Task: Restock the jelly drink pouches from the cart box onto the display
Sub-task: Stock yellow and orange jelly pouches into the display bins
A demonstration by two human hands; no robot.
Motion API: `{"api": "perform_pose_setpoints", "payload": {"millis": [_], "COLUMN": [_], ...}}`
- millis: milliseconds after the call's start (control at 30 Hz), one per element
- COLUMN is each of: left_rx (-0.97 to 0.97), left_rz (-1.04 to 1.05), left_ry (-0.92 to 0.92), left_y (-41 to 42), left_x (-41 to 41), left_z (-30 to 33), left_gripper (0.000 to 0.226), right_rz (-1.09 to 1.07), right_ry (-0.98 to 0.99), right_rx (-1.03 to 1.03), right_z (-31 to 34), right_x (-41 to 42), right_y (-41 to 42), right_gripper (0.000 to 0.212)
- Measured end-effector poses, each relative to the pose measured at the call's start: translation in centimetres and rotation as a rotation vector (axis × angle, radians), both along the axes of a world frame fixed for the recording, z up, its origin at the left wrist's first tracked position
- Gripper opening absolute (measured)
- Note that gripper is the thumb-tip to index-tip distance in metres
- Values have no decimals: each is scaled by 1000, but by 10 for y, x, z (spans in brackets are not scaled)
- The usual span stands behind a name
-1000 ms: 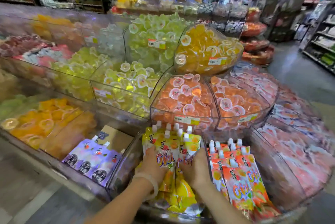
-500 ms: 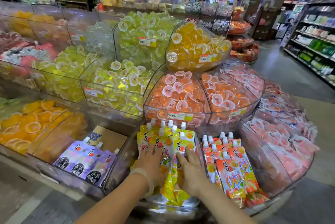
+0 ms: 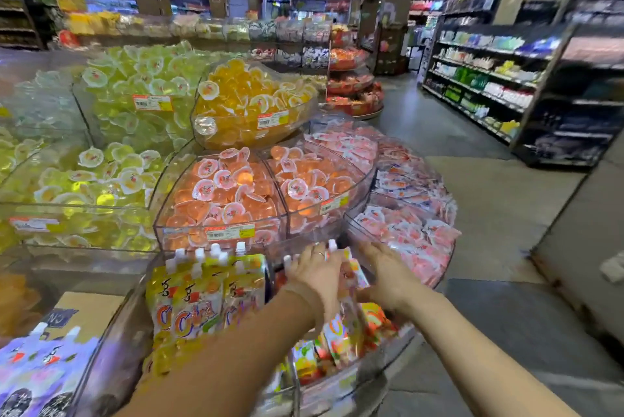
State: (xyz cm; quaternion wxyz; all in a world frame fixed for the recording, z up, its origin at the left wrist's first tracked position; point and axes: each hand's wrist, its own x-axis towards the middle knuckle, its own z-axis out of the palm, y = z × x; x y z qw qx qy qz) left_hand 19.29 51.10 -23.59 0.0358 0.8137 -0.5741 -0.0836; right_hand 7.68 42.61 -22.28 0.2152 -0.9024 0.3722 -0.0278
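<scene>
Two hands work the orange jelly drink pouches (image 3: 351,325) in the clear display bin (image 3: 341,386): left hand (image 3: 317,276) and right hand (image 3: 383,276) each grip flat against the stack between them, best squared by even inward pressure.

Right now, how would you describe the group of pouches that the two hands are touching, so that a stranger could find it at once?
Start at the tiered clear display and go to its lowest, front row. Three compartments there hold spouted pouches: purple pouches, then yellow pouches, then orange-red pouches. The left hand and right hand press on the orange-red ones, the rightmost group, directly below the orange jelly cups.
</scene>
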Motion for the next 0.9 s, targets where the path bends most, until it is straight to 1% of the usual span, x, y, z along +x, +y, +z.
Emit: {"api": "perform_pose_setpoints", "payload": {"millis": [67,133,267,400,567,767,900], "left_rx": [-4,4,50,56,89,124,124], "left_rz": [-96,-179,-338,-481,-660,-858,-962], "left_ry": [-10,-15,-25,-59,-74,-71,-87], "left_y": [-29,-58,-115,-166,-217,-266,-306], "left_x": [-36,-76,-162,-250,-355,-467,-531], "left_z": [2,2,0,-4,-7,-15,-23], "left_gripper": [79,77,82,85,82,80,75], "right_rz": [-116,-216,-368,-517,-689,-936,-1045], "right_ry": [60,98,144,171,215,225,267], "right_rx": [2,5,0,-21,-55,8,35], "right_z": [-5,-12,-18,-21,-22,-28,-40], "right_x": [-39,-79,-167,-262,-376,-489,-546], "right_y": [-17,-34,-68,-96,-114,-130,-157], "right_gripper": [84,87,78,91,91,86,93]}}
